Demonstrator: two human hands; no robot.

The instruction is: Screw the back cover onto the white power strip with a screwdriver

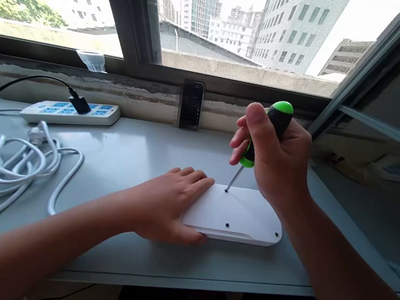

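The right hand (275,159) is closed firmly around the green-and-black handle of a screwdriver (278,118), its tip at the upper edge of a white plastic panel (239,215), which lies lower centre on a grey ledge (149,148). The left hand (167,204) lies open on the panel's left end, holding it flat. Two dark spots (227,225) show along the panel's lower edge, perhaps screws or empty holes; the view doesn't settle which.
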